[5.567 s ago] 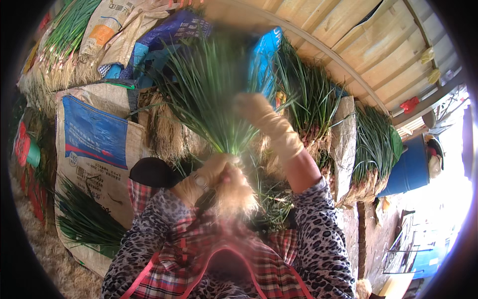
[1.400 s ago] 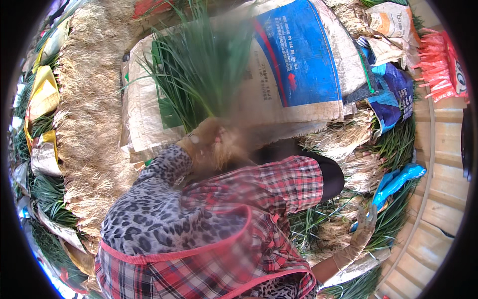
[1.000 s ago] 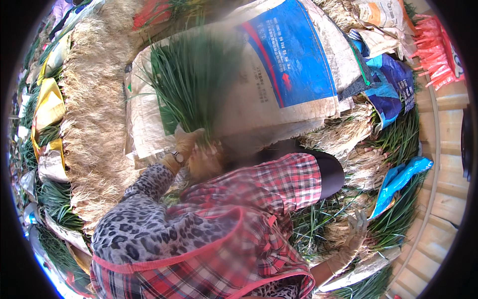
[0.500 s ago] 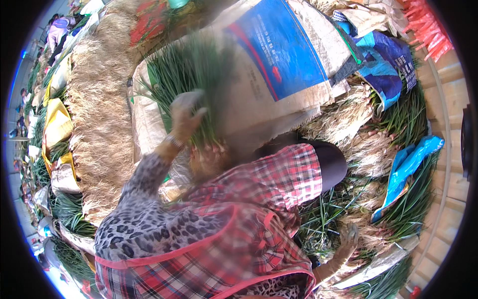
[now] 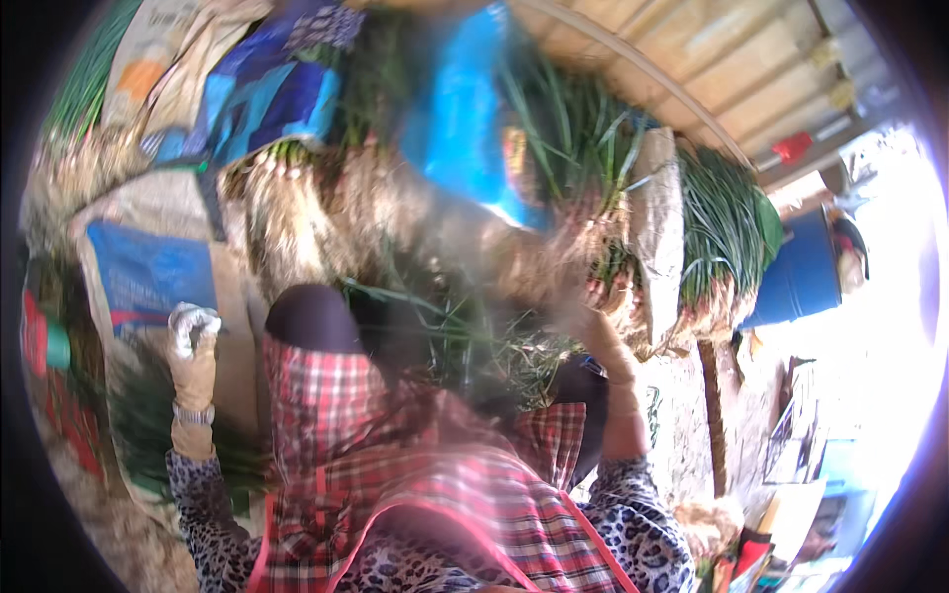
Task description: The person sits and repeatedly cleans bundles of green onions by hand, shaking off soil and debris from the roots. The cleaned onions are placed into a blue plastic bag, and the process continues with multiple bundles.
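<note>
My left hand (image 5: 194, 334), gloved, with pale fingertips curled in, is raised over the sack with a blue panel (image 5: 155, 259); whether anything is inside its fingers is unclear. A bunch of long green leafy onions (image 5: 158, 420) lies on that sack just below it. My right hand (image 5: 585, 318), gloved and smeared by motion, reaches to the rooty bundles of pink-based onions (image 5: 621, 287) at the right. Loose green leaves (image 5: 455, 351) lie between the hands, in front of my checked apron (image 5: 415, 465).
Stacked onion bundles (image 5: 287, 217) span the back, with a bright blue bag (image 5: 455, 109), purple-blue sacking (image 5: 267, 89) and a folded pale sack (image 5: 654, 227) among them. A corrugated wall (image 5: 672, 49) rises behind. A blue barrel (image 5: 801, 272) stands at the right.
My view has swung right to face the stacked bundles. My left hand has left the onion bunch it was on and sits upright at the left. My right hand is now among the bundles ahead.
</note>
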### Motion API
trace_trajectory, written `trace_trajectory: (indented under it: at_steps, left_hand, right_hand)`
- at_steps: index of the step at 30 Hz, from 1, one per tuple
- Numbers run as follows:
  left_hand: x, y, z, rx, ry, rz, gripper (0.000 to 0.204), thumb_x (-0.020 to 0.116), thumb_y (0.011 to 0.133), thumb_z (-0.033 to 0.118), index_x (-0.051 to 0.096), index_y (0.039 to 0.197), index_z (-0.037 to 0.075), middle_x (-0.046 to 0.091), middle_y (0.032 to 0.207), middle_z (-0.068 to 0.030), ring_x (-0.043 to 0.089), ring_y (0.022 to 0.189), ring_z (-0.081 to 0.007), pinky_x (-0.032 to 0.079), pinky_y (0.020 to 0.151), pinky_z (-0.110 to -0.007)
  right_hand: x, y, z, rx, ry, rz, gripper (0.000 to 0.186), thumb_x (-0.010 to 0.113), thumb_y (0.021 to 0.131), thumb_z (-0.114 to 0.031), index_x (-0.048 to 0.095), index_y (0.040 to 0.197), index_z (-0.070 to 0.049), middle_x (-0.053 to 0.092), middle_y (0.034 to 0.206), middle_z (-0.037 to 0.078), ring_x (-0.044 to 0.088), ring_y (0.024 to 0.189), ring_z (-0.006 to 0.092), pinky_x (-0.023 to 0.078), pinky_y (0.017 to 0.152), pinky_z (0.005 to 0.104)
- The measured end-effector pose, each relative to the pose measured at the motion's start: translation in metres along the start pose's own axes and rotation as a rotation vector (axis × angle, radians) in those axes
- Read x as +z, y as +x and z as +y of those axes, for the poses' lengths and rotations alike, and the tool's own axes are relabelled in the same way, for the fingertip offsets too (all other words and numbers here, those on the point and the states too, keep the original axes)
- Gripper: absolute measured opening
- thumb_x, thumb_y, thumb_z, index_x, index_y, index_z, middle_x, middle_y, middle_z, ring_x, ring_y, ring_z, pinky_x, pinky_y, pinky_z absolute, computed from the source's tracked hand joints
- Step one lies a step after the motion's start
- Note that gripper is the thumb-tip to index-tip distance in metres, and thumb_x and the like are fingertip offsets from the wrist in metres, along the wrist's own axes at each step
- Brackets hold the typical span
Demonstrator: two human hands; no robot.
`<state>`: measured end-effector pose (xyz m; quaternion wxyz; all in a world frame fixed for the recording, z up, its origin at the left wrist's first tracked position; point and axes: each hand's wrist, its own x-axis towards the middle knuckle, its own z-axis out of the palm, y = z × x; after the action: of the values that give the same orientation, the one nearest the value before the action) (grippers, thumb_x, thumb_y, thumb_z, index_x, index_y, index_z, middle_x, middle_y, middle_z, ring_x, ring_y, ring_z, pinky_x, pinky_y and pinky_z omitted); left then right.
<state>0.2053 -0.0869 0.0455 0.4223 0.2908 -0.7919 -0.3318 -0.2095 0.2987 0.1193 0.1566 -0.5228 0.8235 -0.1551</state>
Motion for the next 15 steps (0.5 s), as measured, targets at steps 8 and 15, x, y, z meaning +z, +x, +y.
trace_trajectory:
  at_steps: [8,15]
  left_hand:
    - [0.12,0.062,0.174,0.426,-0.138,-0.691,0.058,0.068,0.085,0.024,0.047,0.136,0.009,0.058,0.122,-0.0161,0.06,0.106,-0.0304,0.046,0.095,-0.036]
    - [0.256,0.119,0.199,0.851,0.637,-0.827,0.08,0.072,0.078,0.039,0.034,0.145,0.017,0.036,0.146,-0.0131,0.03,0.137,-0.0287,0.018,0.114,-0.05]
  right_hand:
    - [-0.053,0.115,0.11,0.729,-0.042,0.61,0.087,0.069,0.08,-0.04,0.025,0.146,-0.004,0.036,0.143,0.024,0.03,0.136,0.0356,0.037,0.105,0.0452]
    - [0.068,0.211,0.205,0.725,-0.718,0.682,0.116,0.074,0.071,-0.046,-0.003,0.151,-0.01,0.01,0.152,0.03,0.019,0.139,0.044,0.023,0.111,0.0549]
